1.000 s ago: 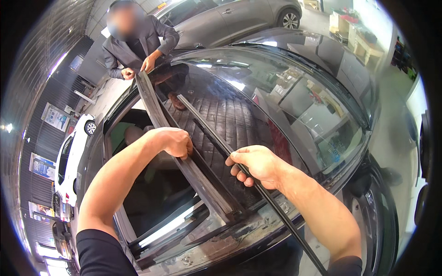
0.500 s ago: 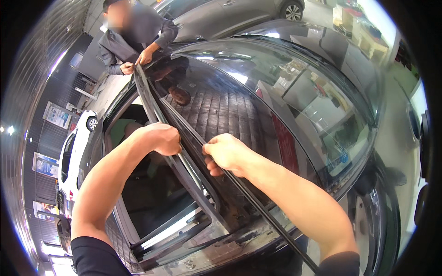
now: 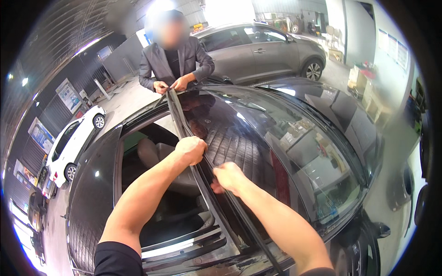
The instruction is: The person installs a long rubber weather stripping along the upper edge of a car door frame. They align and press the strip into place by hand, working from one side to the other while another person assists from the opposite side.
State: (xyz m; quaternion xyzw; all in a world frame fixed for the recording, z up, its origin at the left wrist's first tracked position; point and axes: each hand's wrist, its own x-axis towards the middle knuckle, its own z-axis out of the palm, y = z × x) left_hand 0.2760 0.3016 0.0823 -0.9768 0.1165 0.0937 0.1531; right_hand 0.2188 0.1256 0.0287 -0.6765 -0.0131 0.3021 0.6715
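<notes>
Ahead of me is a black car with an open sunroof [image 3: 159,209] and a dark glossy roof panel [image 3: 235,138]. My left hand [image 3: 192,150] is closed over a dark trim strip [image 3: 177,115] along the opening's edge; its fingertips are hidden. Just right of it, my right hand [image 3: 228,178] pinches a long black rubber strip [image 3: 253,232], which runs beneath my right forearm toward the near side of the car. Across the roof, a person's two hands [image 3: 177,85] grip the far end of the strips.
The person in a grey jacket [image 3: 159,64] stands at the car's far side. Behind them is a grey car [image 3: 258,53]. A white car [image 3: 73,142] is parked at the left. The windshield [image 3: 317,142] slopes away to the right.
The view has tilted up, so the person and grey car show more fully. My two hands are closer together, still at the strips. The person's hands remain at the far end.
</notes>
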